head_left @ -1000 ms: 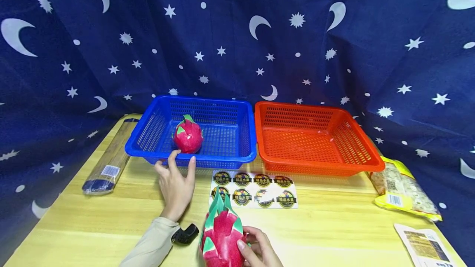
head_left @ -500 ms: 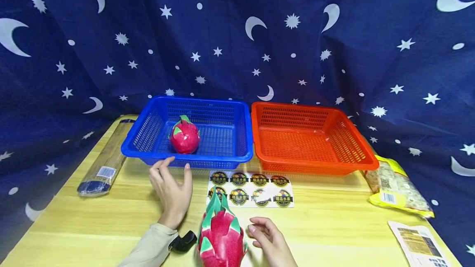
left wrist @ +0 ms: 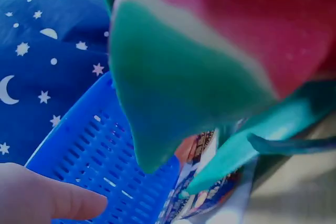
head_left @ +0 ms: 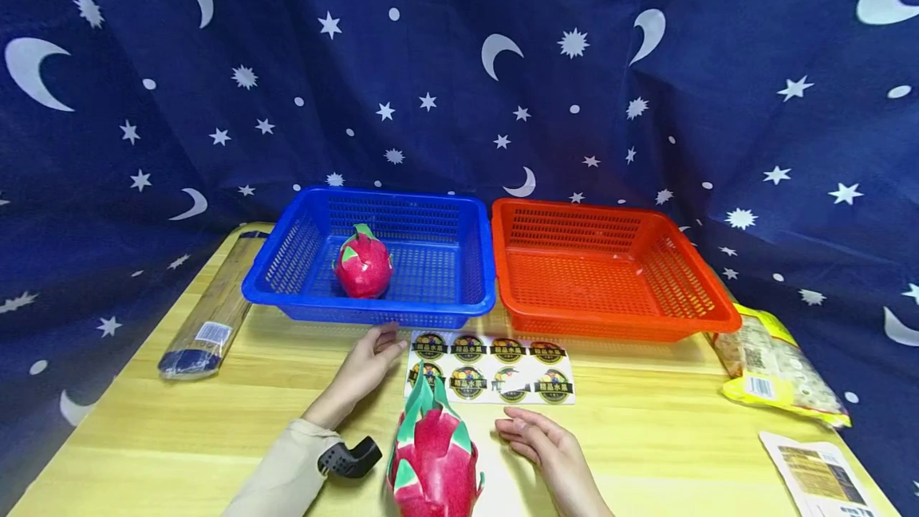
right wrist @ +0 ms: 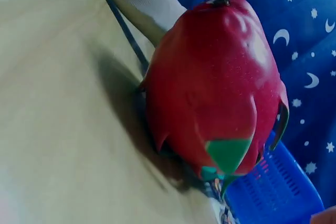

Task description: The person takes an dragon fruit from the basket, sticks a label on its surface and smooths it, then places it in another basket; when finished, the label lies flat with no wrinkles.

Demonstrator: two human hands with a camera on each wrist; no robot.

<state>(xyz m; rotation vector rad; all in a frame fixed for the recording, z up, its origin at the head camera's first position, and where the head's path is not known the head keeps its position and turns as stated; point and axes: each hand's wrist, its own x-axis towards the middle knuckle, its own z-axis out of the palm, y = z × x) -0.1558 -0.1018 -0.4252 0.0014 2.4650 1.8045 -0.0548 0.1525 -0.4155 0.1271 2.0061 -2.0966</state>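
A pink dragon fruit (head_left: 435, 465) with green-tipped scales stands on the table at the front, between the two hands; it fills much of both wrist views. My left hand (head_left: 362, 365) is just in front of the blue basket (head_left: 373, 309), its loosely bent fingertips beside the left edge of a sticker sheet (head_left: 495, 407). Whether they touch the sheet is unclear. To the right of the fruit, my right hand (head_left: 553, 453) is over the table with relaxed fingers and nothing in them. A second dragon fruit (head_left: 364, 266) sits in the blue basket, towards its left side.
A red basket (head_left: 610, 325) stands against the blue one's right side. Wrapped wooden sticks (head_left: 215, 309) lie at the left. On the right are a yellow snack-like bag (head_left: 778, 365) and a white packet (head_left: 822, 473). A star-patterned cloth (head_left: 445, 62) hangs behind.
My right hand has let go of the front dragon fruit and moved away to the right. My left hand has left the blue basket's rim and come down towards the sticker sheet.
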